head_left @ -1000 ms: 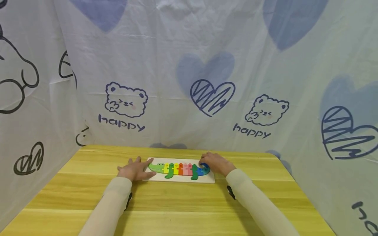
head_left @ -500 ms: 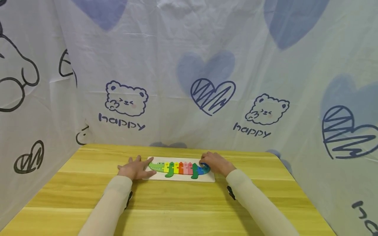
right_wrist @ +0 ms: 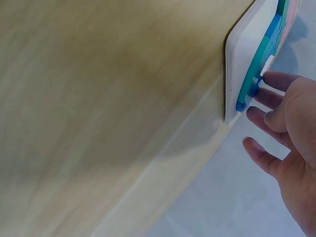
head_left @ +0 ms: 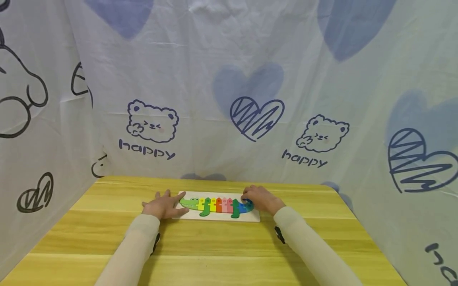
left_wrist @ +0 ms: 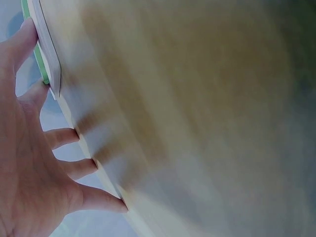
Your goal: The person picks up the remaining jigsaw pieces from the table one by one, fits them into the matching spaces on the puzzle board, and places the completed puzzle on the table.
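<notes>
A white puzzle board (head_left: 214, 217) with a crocodile of coloured pieces lies near the far side of the table. Its green head (head_left: 189, 203) is on the left, with yellow, green, red and pink body pieces (head_left: 219, 205) in between. My left hand (head_left: 160, 207) is spread at the board's left end, thumb and index finger touching it, other fingertips on the table. At the right end, my right hand (head_left: 262, 198) bends over the blue tail piece (head_left: 244, 207). In the right wrist view, thumb and index fingertips pinch the blue tail; the other fingers are off it.
The wood-patterned table (head_left: 214, 254) stretches out in front of the board. Behind and on both sides hang printed cloth sheets (head_left: 204, 79) with hearts and bears. A dark strap (head_left: 280, 234) shows under the right sleeve.
Both hands and the board stay in nearly the same place. The head view shifts only slightly.
</notes>
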`<state>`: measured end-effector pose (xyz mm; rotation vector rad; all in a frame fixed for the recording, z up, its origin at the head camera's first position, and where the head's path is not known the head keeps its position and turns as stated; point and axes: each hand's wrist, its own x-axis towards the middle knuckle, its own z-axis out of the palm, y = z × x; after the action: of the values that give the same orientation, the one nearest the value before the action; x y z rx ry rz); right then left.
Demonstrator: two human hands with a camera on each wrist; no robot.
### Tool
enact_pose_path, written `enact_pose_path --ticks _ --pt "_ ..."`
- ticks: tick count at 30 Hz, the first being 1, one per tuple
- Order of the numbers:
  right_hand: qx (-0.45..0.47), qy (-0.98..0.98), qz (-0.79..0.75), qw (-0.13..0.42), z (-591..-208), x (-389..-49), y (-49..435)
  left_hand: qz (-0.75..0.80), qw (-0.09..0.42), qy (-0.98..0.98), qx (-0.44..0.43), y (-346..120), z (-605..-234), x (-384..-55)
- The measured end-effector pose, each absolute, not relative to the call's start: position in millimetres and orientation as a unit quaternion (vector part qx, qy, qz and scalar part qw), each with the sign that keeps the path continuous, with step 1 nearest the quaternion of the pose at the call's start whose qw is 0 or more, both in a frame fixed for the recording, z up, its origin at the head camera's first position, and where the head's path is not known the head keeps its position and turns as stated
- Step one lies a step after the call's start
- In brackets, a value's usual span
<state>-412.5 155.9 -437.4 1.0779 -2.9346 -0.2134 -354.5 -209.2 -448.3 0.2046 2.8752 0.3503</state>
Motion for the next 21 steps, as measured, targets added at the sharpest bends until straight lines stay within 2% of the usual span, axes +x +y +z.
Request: enact_pose_path --ticks 21 --pt "0.347 -0.937 0.032 -0.031 -439.9 -412.7 165.6 0.112 0.119 0.984 0.067 -208.6 -449.4 -355.3"
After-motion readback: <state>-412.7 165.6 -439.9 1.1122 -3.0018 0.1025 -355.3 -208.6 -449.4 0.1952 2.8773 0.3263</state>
